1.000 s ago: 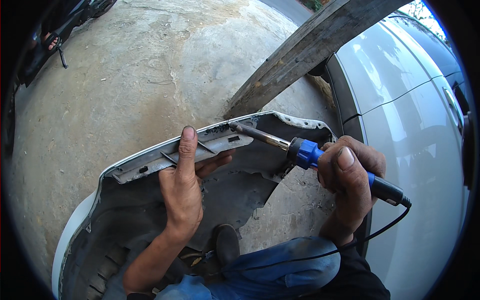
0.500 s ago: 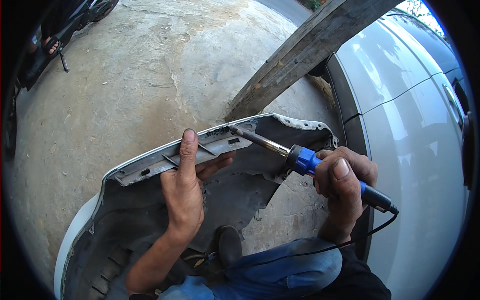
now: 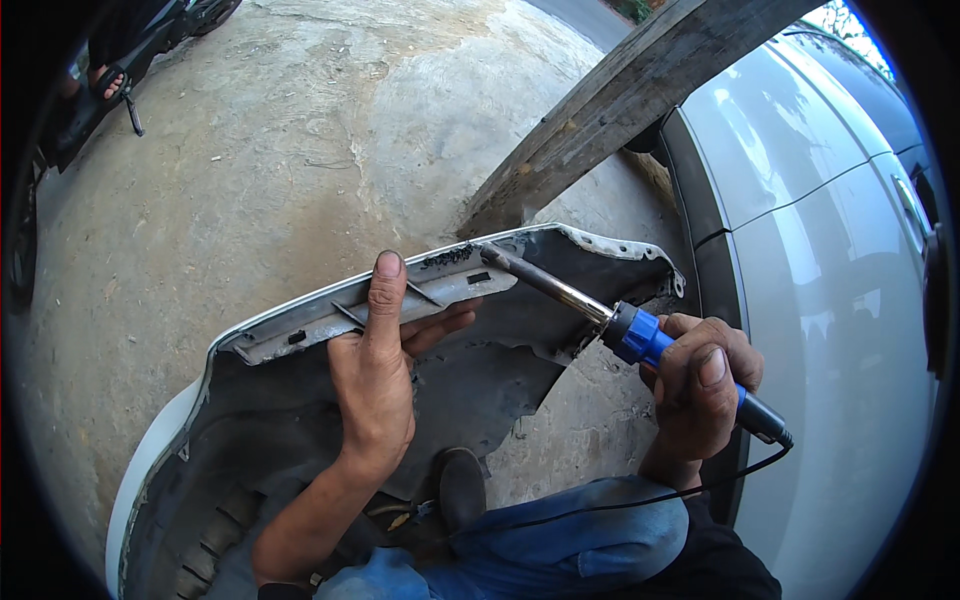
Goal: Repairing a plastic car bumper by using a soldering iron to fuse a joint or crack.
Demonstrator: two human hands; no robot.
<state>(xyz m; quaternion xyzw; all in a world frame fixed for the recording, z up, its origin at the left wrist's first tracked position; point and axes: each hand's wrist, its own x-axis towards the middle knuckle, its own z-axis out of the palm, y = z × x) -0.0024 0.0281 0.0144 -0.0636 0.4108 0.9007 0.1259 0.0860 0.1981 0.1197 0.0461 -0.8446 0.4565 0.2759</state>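
Observation:
A car bumper (image 3: pixel 470 385) with a white outer edge and dark grey inner side leans in front of me. My left hand (image 3: pixel 375 385) grips its upper flange, thumb upright on the near face and fingers behind. A blue and black soldering iron (image 3: pixel 636 338) is in my right hand (image 3: pixel 702 385), fingers wrapped round the handle. Its metal shaft slants up to the left, and the tip rests at the flange beside a row of dark, rough melted marks (image 3: pixel 448 257). Whether the tip presses into the plastic cannot be made out.
A black cord (image 3: pixel 620 508) runs from the iron across my jeans. Beyond the bumper a wooden post (image 3: pixel 600 120) rises from the concrete floor (image 3: pixel 250 180). A silver-white car (image 3: pixel 810 270) stands close on the right. At the upper left is part of a motorcycle (image 3: pixel 150 45) with a person's foot.
The iron's tip has slid a little to the right along the flange, and my right hand has shifted right and slightly down. My left hand keeps its grip on the bumper.

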